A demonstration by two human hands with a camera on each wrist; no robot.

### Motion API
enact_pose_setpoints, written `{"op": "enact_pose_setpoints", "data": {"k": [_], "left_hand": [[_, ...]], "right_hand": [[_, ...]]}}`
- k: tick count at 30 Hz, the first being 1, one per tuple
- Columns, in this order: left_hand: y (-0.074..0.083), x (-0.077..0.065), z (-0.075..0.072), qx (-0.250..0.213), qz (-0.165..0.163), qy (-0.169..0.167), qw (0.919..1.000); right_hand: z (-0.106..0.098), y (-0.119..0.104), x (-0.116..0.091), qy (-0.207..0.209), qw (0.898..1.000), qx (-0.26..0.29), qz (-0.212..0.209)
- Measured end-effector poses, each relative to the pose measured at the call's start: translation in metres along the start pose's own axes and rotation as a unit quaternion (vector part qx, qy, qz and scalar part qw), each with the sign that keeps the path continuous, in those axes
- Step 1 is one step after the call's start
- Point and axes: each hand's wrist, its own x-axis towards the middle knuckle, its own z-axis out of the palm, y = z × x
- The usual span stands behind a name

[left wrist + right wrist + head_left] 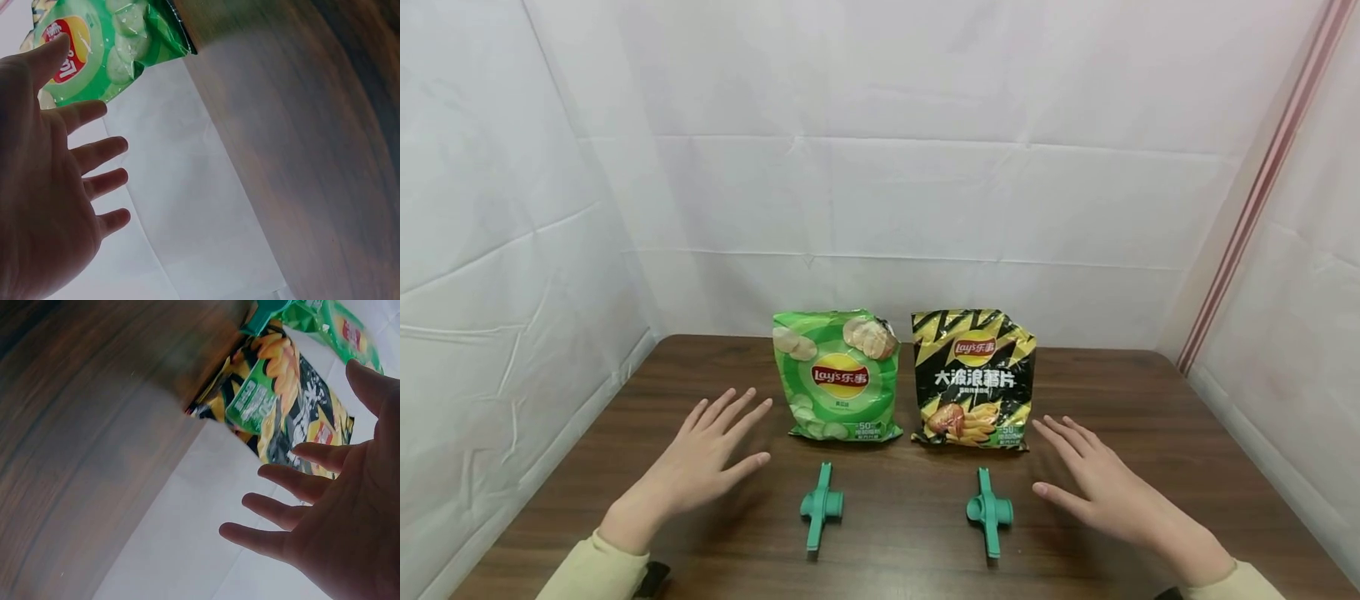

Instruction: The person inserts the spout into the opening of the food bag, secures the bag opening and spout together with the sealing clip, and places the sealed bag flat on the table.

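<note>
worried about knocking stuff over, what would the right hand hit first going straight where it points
Probably the black and yellow chip bag: in the head view, the right hand points toward its right edge, though depth is unclear.

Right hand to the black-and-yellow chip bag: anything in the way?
Nothing visible. In the head view, no object shows between the right hand and the black-and-yellow chip bag. The nearer green clip lies in front of the bag, on the hand's thumb side, off the direct line.
</note>
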Motion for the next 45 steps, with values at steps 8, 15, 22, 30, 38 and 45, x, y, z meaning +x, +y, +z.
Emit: {"op": "enact_pose_setpoints", "data": {"k": [8, 15, 22, 30, 38, 45], "left_hand": [[0.001, 0.0, 0.001, 0.003, 0.015, 0.003, 0.9999], [0.003, -0.001, 0.001, 0.002, 0.028, 0.002, 0.9996], [0.004, -0.001, 0.002, -0.001, 0.032, 0.001, 0.9995], [0.003, -0.001, 0.005, -0.001, 0.043, 0.007, 0.9991], [0.005, 0.0, 0.004, -0.009, 0.05, 0.011, 0.9986], [0.007, 0.001, 0.003, -0.017, 0.047, -0.004, 0.9988]], "right_hand": [[0.005, -0.013, 0.005, 0.008, 1.0, 0.002, -0.022], [0.008, -0.022, 0.008, 0.004, 0.999, 0.017, -0.031], [0.011, -0.03, 0.012, -0.016, 0.999, 0.028, -0.041], [0.014, -0.04, 0.018, -0.018, 0.997, 0.046, -0.065], [0.015, -0.052, 0.026, -0.043, 0.995, 0.066, -0.061], [0.016, -0.063, 0.031, -0.072, 0.991, 0.086, -0.073]]}}
